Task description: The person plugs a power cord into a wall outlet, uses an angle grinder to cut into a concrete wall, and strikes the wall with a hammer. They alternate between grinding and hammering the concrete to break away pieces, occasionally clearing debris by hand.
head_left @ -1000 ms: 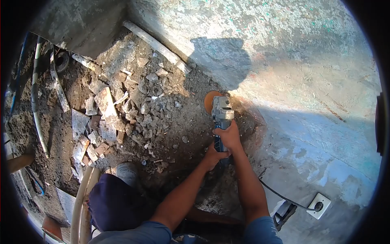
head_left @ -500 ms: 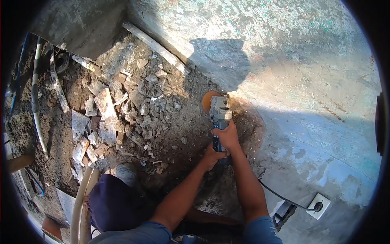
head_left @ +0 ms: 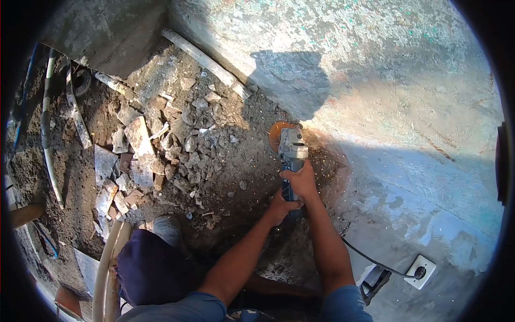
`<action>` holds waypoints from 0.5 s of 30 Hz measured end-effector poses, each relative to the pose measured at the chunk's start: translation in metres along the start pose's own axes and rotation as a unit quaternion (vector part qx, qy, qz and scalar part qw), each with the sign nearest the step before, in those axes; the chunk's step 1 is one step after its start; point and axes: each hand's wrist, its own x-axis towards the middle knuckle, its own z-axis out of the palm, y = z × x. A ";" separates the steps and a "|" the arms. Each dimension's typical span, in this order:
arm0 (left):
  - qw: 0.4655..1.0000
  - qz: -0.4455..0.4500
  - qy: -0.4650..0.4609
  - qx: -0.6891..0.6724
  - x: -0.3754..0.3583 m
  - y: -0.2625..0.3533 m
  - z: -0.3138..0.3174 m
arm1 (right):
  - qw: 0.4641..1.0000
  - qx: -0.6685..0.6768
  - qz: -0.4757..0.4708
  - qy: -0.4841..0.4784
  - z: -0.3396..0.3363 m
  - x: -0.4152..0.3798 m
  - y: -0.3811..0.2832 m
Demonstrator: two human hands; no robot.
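Note:
An angle grinder (head_left: pixel 293 148) with an orange disc (head_left: pixel 276 135) is held out in front of me, close to the foot of the wall. My right hand (head_left: pixel 303 181) wraps round its body just behind the metal head. Farther back, my left hand (head_left: pixel 280 208) grips the rear of the body, its thumb lying across it. Small bright sparks scatter around the disc and over the ground near both hands. What the disc touches is hidden behind the grinder's head.
Broken rubble (head_left: pixel 188 139) lies to the left, with a pale pipe (head_left: pixel 206 63) along the wall base. A worn painted wall (head_left: pixel 386 96) rises ahead and to the right. A black cord runs to a wall socket (head_left: pixel 420 272). A pale curved pipe (head_left: pixel 104 273) stands beside my leg.
Sparks are more numerous and spread wider, reaching down past my hands. The grinder has shifted very slightly; both hands keep the same hold.

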 end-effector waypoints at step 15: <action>1.000 0.015 0.017 0.004 0.001 0.001 -0.003 | 1.000 -0.023 0.010 0.005 0.004 0.001 -0.007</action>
